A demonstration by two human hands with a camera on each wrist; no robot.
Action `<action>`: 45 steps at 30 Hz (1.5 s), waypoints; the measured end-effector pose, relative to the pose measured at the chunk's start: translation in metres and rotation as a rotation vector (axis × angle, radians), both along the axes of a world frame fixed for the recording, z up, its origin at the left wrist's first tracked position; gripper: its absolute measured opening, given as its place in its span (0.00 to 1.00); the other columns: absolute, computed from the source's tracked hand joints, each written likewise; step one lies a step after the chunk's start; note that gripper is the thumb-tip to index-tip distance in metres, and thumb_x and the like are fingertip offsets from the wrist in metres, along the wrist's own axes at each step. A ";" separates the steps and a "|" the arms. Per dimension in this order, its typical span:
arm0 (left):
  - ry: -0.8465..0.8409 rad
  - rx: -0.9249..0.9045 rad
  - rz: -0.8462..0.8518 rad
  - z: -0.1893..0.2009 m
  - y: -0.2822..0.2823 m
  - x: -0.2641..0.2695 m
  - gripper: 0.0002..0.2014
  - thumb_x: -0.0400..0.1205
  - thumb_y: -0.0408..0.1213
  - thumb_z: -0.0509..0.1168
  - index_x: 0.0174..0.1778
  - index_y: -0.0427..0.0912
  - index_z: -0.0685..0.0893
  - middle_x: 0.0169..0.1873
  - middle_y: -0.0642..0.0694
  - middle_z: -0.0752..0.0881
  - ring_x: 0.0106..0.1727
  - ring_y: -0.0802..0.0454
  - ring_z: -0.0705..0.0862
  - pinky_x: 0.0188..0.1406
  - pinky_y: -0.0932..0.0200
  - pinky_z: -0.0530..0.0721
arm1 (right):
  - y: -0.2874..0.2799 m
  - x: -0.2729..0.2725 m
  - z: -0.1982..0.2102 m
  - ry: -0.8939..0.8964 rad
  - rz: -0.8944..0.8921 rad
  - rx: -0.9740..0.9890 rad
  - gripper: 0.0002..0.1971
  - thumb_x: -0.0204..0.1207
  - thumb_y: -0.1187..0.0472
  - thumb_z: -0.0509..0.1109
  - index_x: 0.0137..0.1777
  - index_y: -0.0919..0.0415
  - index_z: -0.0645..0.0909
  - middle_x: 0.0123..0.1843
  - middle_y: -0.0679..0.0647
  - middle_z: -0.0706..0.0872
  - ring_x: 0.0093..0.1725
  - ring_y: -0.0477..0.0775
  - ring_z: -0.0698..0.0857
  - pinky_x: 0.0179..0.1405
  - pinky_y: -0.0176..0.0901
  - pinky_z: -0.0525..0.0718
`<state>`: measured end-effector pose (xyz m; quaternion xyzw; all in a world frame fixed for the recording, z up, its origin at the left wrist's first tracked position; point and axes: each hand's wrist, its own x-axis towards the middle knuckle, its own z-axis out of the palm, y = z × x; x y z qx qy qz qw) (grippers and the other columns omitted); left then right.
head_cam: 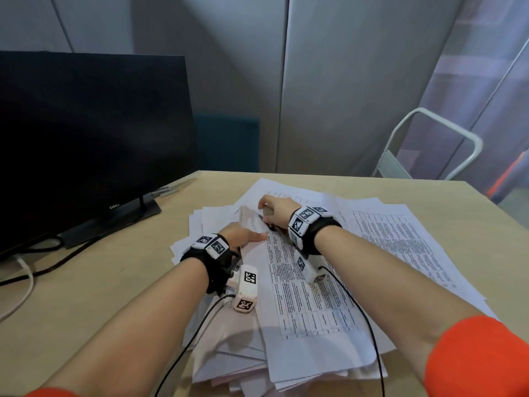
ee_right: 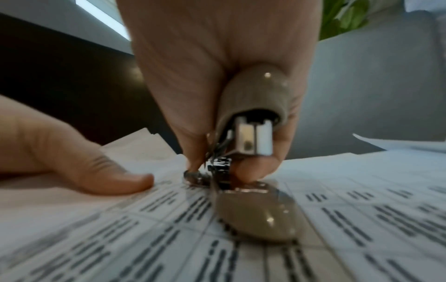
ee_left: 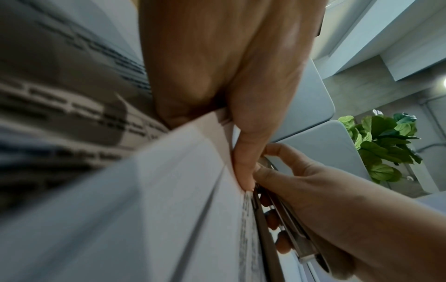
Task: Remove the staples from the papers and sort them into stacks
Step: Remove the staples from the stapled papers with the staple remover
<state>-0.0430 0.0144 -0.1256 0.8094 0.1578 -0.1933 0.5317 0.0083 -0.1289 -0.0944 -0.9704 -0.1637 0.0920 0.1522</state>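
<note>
My right fingers [ee_right: 277, 160] clamp a beige staple remover [ee_right: 255, 137]; the left thumb [ee_right: 115, 175] presses paper.
I see its metal claws at the top corner of a printed sheet [head_cam: 309, 296] on loose papers [head_cam: 415, 239] covering the table [head_cam: 86, 296]; my left hand [head_cam: 243, 234] pinches a lifted page; Dell monitor [head_cam: 91, 138] beyond.

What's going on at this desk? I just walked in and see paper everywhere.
A person is pulling staples out of printed papers heaped on a desk. The right hand grips a staple remover, its metal tip down on the top corner of a printed sheet. The left hand holds the sheet beside that corner, thumb right next to the tool. The papers lie in one loose, overlapping pile; no tidy stacks show yet. A dark monitor stands to the left.
</note>
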 end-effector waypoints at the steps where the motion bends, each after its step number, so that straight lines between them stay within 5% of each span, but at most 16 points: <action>1: 0.003 -0.048 0.008 0.001 0.000 -0.002 0.20 0.75 0.41 0.76 0.58 0.33 0.83 0.45 0.39 0.89 0.37 0.45 0.86 0.30 0.59 0.82 | 0.001 0.000 -0.002 -0.022 0.002 -0.013 0.17 0.81 0.57 0.67 0.69 0.53 0.74 0.59 0.56 0.85 0.59 0.60 0.84 0.48 0.41 0.76; 4: 0.008 -0.167 0.034 -0.001 0.001 -0.004 0.19 0.78 0.37 0.74 0.60 0.30 0.83 0.48 0.37 0.90 0.43 0.41 0.88 0.39 0.54 0.87 | 0.009 -0.001 -0.004 -0.038 -0.055 -0.032 0.18 0.82 0.57 0.65 0.71 0.55 0.71 0.56 0.60 0.85 0.50 0.61 0.83 0.43 0.45 0.76; 9: 0.013 -0.184 0.075 0.001 -0.001 -0.003 0.17 0.81 0.39 0.71 0.59 0.30 0.81 0.48 0.37 0.88 0.44 0.40 0.87 0.44 0.50 0.86 | 0.004 0.004 0.000 0.004 -0.099 0.032 0.22 0.80 0.53 0.70 0.72 0.59 0.75 0.67 0.62 0.82 0.67 0.64 0.80 0.59 0.47 0.78; 16: 0.005 -0.091 0.058 -0.002 0.000 0.002 0.16 0.81 0.41 0.70 0.57 0.33 0.82 0.41 0.41 0.87 0.36 0.44 0.85 0.29 0.58 0.79 | -0.017 0.006 -0.002 0.133 -0.132 0.274 0.25 0.81 0.51 0.70 0.75 0.58 0.73 0.74 0.57 0.79 0.71 0.58 0.78 0.61 0.39 0.72; 21: -0.009 -0.062 0.040 0.004 -0.001 -0.001 0.25 0.79 0.43 0.72 0.66 0.29 0.79 0.58 0.37 0.87 0.56 0.37 0.86 0.55 0.47 0.85 | -0.024 0.006 -0.005 0.207 -0.136 0.349 0.23 0.81 0.46 0.68 0.73 0.52 0.73 0.65 0.52 0.81 0.56 0.50 0.79 0.53 0.39 0.72; 24: -0.002 -0.093 0.030 0.005 0.000 -0.004 0.19 0.82 0.42 0.69 0.60 0.29 0.80 0.49 0.39 0.87 0.41 0.43 0.89 0.34 0.59 0.82 | -0.026 0.001 -0.006 0.227 -0.165 0.412 0.21 0.80 0.44 0.68 0.70 0.50 0.74 0.60 0.53 0.85 0.50 0.52 0.83 0.45 0.41 0.79; 26: 0.015 -0.171 0.079 0.003 0.003 -0.006 0.17 0.82 0.40 0.69 0.59 0.30 0.82 0.39 0.40 0.88 0.29 0.48 0.87 0.27 0.59 0.84 | -0.021 -0.003 -0.005 0.188 -0.161 0.396 0.20 0.80 0.47 0.70 0.69 0.50 0.75 0.58 0.53 0.85 0.47 0.54 0.84 0.40 0.41 0.80; 28: 0.013 -0.296 0.151 0.002 0.003 -0.011 0.15 0.83 0.40 0.68 0.57 0.31 0.84 0.35 0.40 0.89 0.27 0.49 0.87 0.23 0.59 0.85 | -0.016 -0.007 -0.003 0.063 -0.118 0.282 0.20 0.78 0.50 0.72 0.68 0.50 0.76 0.62 0.53 0.85 0.57 0.56 0.83 0.50 0.42 0.78; 30: -0.018 -0.368 0.255 -0.005 0.002 -0.007 0.18 0.82 0.38 0.69 0.62 0.30 0.82 0.45 0.36 0.90 0.37 0.43 0.89 0.31 0.53 0.88 | -0.012 -0.012 0.001 -0.074 -0.064 0.152 0.19 0.78 0.49 0.71 0.68 0.48 0.76 0.63 0.54 0.85 0.63 0.58 0.82 0.56 0.46 0.78; 33: -0.058 -0.330 0.299 -0.014 -0.002 -0.001 0.22 0.78 0.36 0.73 0.65 0.27 0.81 0.53 0.32 0.88 0.51 0.35 0.89 0.54 0.39 0.87 | -0.006 -0.021 0.005 -0.228 -0.019 0.001 0.17 0.80 0.46 0.67 0.67 0.46 0.73 0.58 0.56 0.85 0.57 0.62 0.83 0.48 0.49 0.78; 37: -0.098 -0.166 0.292 -0.003 -0.007 -0.007 0.23 0.78 0.39 0.73 0.64 0.28 0.79 0.53 0.35 0.88 0.50 0.38 0.88 0.50 0.47 0.87 | 0.001 -0.029 0.010 -0.377 0.051 0.003 0.14 0.81 0.46 0.65 0.64 0.46 0.73 0.54 0.56 0.86 0.52 0.62 0.84 0.44 0.48 0.80; 42: -0.088 -0.056 0.224 -0.003 -0.004 -0.006 0.24 0.80 0.42 0.71 0.66 0.31 0.76 0.56 0.37 0.85 0.49 0.41 0.83 0.40 0.55 0.79 | -0.002 -0.027 0.034 -0.402 0.084 0.069 0.17 0.79 0.48 0.68 0.68 0.41 0.74 0.59 0.49 0.86 0.56 0.57 0.85 0.52 0.51 0.84; 45: -0.086 -0.196 0.188 -0.004 0.002 -0.007 0.23 0.76 0.38 0.75 0.65 0.31 0.81 0.54 0.37 0.89 0.52 0.40 0.88 0.54 0.46 0.86 | -0.012 -0.028 0.033 -0.272 0.062 0.028 0.19 0.79 0.49 0.70 0.68 0.41 0.74 0.59 0.50 0.86 0.56 0.57 0.84 0.48 0.46 0.81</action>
